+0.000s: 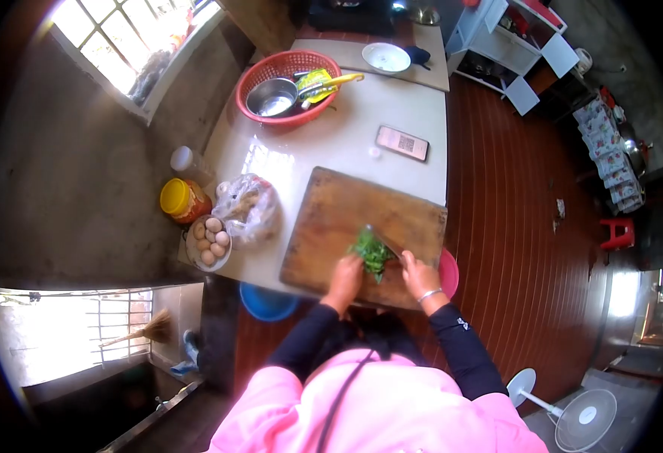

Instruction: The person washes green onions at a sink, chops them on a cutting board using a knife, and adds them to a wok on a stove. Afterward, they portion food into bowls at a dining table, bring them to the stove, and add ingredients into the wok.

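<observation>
On the wooden chopping board (331,219) lies a small heap of chopped leafy greens (371,251). My left hand (344,281) presses at the left side of this heap, its fingers curled against the leaves. From the right, my right hand (419,276) grips a knife (386,243) by its handle. The blade slants across the greens toward the upper left, slightly blurred, and part of its edge is hidden by leaves. A silver bracelet circles my right wrist.
Beyond the board lie a phone (402,143), a red basket (250,79) holding a saucepan (272,98), and a white bowl (386,57). At left are a plastic bag (250,211), eggs (210,240) in a bowl and a yellow-lidded jar (184,200). A blue basin (268,302) sits below the table edge.
</observation>
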The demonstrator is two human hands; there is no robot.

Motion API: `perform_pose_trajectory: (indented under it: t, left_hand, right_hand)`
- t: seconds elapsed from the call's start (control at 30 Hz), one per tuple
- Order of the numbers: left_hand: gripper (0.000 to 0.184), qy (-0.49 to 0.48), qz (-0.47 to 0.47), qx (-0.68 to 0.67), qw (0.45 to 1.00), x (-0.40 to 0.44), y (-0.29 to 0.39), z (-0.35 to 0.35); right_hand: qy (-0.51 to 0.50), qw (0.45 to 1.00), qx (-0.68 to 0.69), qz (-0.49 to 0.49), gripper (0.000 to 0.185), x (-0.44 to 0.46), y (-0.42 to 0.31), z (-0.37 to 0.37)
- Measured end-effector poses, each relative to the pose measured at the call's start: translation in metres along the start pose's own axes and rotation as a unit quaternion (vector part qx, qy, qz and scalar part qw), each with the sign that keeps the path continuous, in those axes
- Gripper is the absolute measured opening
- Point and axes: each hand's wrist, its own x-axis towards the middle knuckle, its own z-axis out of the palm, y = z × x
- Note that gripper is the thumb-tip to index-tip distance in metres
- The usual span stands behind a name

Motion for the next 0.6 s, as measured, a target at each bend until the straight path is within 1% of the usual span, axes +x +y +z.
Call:
perform_pose_trajectory:
  t: [0.07, 0.13, 0.17, 0.2, 0.23, 0.27, 0.3, 0.33, 0.37, 0.4, 0.43, 0.47, 0.5, 0.53, 0.57, 0.6]
  left_hand:
    - [0.015, 0.004, 0.007, -0.011, 1.0, 0.003, -0.003, 0.001]
    - [0.017, 0.041, 0.012, -0.027, 0.999, 0.003, 0.001, 0.0]
    - [0.02, 0.051, 0.01, -0.009, 0.999, 0.003, 0.003, -0.002]
    - [0.024, 0.057, 0.006, 0.008, 0.998, 0.004, 0.007, -0.005]
    - [0.024, 0.06, 0.008, 0.007, 0.998, 0.009, 0.018, -0.014]
    - [0.031, 0.068, -0.028, 0.007, 0.997, 0.013, 0.031, -0.024]
    - [0.038, 0.075, -0.063, 0.006, 0.995, 0.018, 0.038, -0.03]
    - [0.038, 0.075, -0.063, 0.005, 0.995, 0.021, 0.036, -0.028]
    - [0.042, 0.089, -0.099, -0.076, 0.988, 0.023, 0.033, -0.023]
    - [0.048, 0.102, -0.136, -0.156, 0.973, 0.025, 0.029, -0.015]
    - [0.059, 0.024, -0.248, -0.441, 0.862, 0.044, 0.033, -0.018]
    - [0.073, 0.016, -0.396, -0.642, 0.656, 0.064, 0.039, -0.022]
    - [0.072, -0.045, -0.351, -0.734, 0.579, 0.068, 0.033, -0.026]
    - [0.07, -0.105, -0.298, -0.812, 0.49, 0.072, 0.03, -0.035]
    - [0.062, -0.161, -0.238, -0.859, 0.424, 0.074, 0.03, -0.041]
    - [0.062, -0.159, -0.239, -0.86, 0.422, 0.075, 0.035, -0.044]
  right_hand:
    - [-0.002, 1.0, -0.019, 0.018, 0.036, 0.01, 0.004, 0.002]
    - [0.011, 1.0, -0.014, -0.009, 0.036, 0.008, 0.007, 0.013]
    - [-0.01, 1.0, -0.016, -0.013, 0.035, 0.007, 0.005, 0.014]
    - [-0.02, 0.999, 0.002, -0.026, 0.033, 0.003, 0.003, 0.011]
    - [-0.02, 0.998, 0.045, -0.025, 0.033, 0.001, 0.0, 0.003]
    - [-0.021, 0.996, 0.088, -0.023, 0.034, -0.001, -0.002, -0.003]
    - [-0.019, 0.996, 0.086, -0.023, 0.034, -0.001, -0.003, -0.005]
    - [0.019, 0.989, 0.146, -0.007, 0.033, -0.001, -0.004, -0.005]
    - [0.056, 0.977, 0.204, 0.011, 0.032, -0.003, -0.004, -0.006]
    - [0.053, 0.978, 0.203, 0.012, 0.032, -0.003, -0.008, -0.019]
    - [-0.096, 0.888, 0.435, 0.116, 0.031, 0.0, -0.016, -0.046]
    - [-0.236, 0.714, 0.625, 0.21, 0.03, -0.001, -0.025, -0.069]
    - [-0.255, 0.672, 0.661, 0.216, 0.028, -0.003, -0.032, -0.081]
    - [-0.255, 0.673, 0.66, 0.217, 0.028, -0.005, -0.033, -0.08]
    - [-0.276, 0.636, 0.688, 0.214, 0.029, -0.007, -0.033, -0.078]
    - [-0.297, 0.597, 0.714, 0.213, 0.03, -0.01, -0.033, -0.077]
